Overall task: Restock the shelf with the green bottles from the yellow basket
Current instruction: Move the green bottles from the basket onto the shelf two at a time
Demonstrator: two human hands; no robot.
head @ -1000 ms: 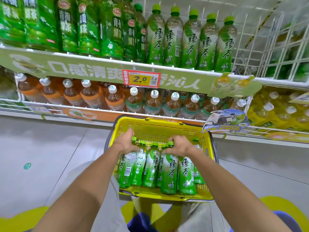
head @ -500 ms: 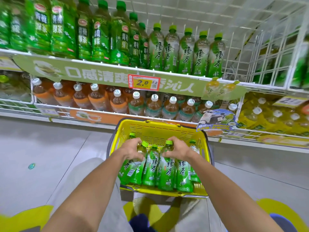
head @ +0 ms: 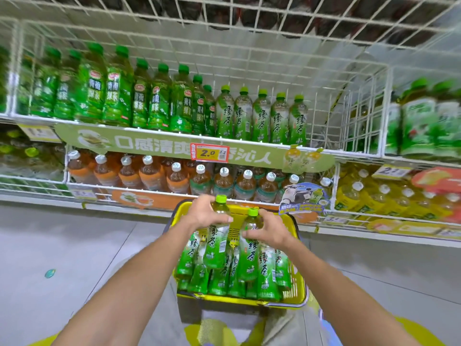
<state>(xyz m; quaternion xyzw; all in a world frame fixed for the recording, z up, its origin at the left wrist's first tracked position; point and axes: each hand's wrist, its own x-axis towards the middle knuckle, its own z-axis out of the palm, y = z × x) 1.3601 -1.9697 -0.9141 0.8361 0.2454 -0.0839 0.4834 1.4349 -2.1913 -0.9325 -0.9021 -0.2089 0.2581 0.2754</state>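
Note:
The yellow basket sits low in front of me with several green tea bottles lying in it. My left hand grips one green bottle by its upper part and holds it raised above the others. My right hand grips a second green bottle near its neck, also lifted. On the upper wire shelf stands a row of matching light-capped green bottles, with open space to their right.
Darker green bottles fill the shelf's left part. Brown tea bottles line the lower shelf just behind the basket. Yellow drinks stand at the lower right. A price tag hangs on the shelf edge. Grey floor lies to the left.
Both hands have closed on a bottle each and lifted them out of the basket's pile. My view has tilted up toward the shelf.

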